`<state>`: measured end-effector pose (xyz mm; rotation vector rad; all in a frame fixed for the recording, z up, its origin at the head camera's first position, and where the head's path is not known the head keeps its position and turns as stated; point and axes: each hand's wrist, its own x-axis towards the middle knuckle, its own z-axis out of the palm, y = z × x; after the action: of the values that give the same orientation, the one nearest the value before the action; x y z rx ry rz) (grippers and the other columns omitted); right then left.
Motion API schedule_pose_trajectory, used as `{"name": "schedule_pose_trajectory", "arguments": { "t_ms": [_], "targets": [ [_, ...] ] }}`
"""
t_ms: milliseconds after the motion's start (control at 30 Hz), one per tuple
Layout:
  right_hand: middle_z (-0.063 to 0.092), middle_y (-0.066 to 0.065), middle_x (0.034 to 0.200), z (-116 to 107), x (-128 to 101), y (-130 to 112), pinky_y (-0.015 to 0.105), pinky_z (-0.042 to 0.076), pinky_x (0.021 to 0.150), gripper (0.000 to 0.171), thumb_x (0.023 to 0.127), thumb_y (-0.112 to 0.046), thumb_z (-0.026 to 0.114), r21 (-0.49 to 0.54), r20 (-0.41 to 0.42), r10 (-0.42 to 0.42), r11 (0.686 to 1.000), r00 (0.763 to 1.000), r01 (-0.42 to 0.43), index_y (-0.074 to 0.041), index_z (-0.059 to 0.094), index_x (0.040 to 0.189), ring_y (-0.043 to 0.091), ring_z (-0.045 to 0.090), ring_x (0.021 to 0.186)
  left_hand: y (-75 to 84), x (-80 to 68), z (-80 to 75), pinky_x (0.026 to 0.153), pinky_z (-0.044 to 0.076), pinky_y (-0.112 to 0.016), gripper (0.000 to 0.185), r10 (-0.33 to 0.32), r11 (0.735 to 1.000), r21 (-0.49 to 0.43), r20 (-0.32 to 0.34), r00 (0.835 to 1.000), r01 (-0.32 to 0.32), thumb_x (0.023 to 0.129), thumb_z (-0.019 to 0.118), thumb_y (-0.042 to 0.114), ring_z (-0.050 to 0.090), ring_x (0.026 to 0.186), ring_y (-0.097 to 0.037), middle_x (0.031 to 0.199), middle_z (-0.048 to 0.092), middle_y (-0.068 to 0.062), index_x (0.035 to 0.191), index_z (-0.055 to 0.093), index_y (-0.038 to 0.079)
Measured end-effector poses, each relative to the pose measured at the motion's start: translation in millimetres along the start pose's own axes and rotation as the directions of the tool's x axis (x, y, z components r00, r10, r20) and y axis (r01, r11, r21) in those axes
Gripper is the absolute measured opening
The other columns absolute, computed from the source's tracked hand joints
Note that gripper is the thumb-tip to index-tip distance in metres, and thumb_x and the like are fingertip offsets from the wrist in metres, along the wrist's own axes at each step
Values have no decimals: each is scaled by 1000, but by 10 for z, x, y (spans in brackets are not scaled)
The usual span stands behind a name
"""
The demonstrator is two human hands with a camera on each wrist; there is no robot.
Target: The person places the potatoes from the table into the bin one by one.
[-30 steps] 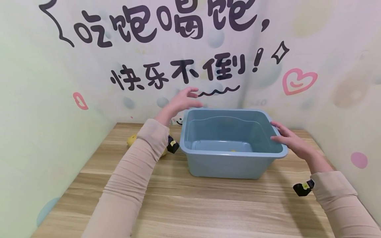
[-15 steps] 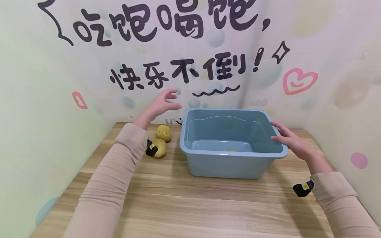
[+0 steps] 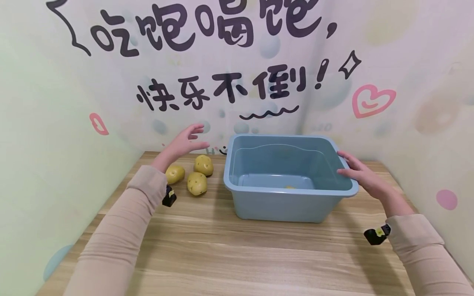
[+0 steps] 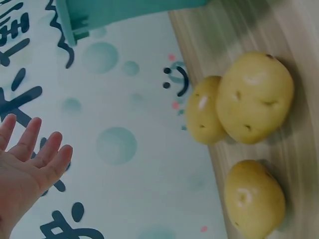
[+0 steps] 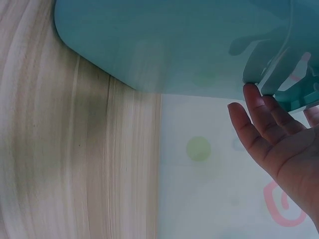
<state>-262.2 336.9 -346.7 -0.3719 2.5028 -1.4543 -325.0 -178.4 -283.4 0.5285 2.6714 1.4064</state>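
Potatoes are what the work in hand turns on: three of them lie on the wooden table [image 3: 237, 255], left of the blue tub [image 3: 289, 205], clustered close together. The nearest potato [image 3: 196, 183] sits just beside the tub's left wall, the rear potato [image 3: 204, 165] lies behind it towards the wall, and the left potato [image 3: 175, 174] is furthest from the tub; in the left wrist view two of them touch or overlap and the third lies a little apart.

The left hand [image 3: 184, 142] hovers above and behind the potatoes, left of the tub, fingers spread and relaxed, holding nothing and touching nothing. The right hand [image 3: 364, 174] rests on the tub's right rim with fingers nearly straight; the right wrist view shows the fingertips [image 5: 254, 97] against the underside of the rim flange, so it steadies the tub and does not clamp it.

Inside the tub a small yellow speck [image 3: 290, 187] shows on the floor near the front wall; whether it is a potato or only a scrap, I cannot tell. Judging from this, little or nothing is done: all three potatoes outside the tub are ungrasped, and picking each up is what remains.
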Motion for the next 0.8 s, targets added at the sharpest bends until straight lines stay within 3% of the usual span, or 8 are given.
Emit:
{"name": "schedule_pose_trajectory", "arguments": {
  "t_ms": [200, 500, 800],
  "targets": [
    [0, 24, 150, 1, 0, -2, 65, 24, 97, 70, 94, -25, 46, 1, 2, -3, 1000, 1000, 3, -15, 1, 147, 46, 14, 130, -144, -103, -50, 106, 26, -52, 74, -15, 1000, 4, 4, 1000, 15, 85, 64, 24, 27, 132, -38, 146, 27, -19, 144, 23, 7],
    [0, 24, 150, 8, 4, -9, 59, 27, 97, 69, 95, -25, 45, -6, 4, -9, 1000, 1000, 9, -15, 2, 147, 45, 15, 130, -505, -178, -93, 106, 23, -53, 75, -63, 998, 20, -22, 998, 63, 85, 64, 27, 27, 131, -42, 146, 27, -21, 144, 22, 6],
    [1, 25, 150, 8, -5, 0, 65, 25, 97, 70, 94, -25, 45, -3, 1, -7, 1000, 1000, 7, -15, 1, 147, 46, 16, 129, -757, -290, -124, 106, 22, -54, 74, -134, 990, 34, -10, 991, 134, 87, 60, 27, 24, 131, -44, 146, 24, -24, 144, 18, 3]
  ]
}}
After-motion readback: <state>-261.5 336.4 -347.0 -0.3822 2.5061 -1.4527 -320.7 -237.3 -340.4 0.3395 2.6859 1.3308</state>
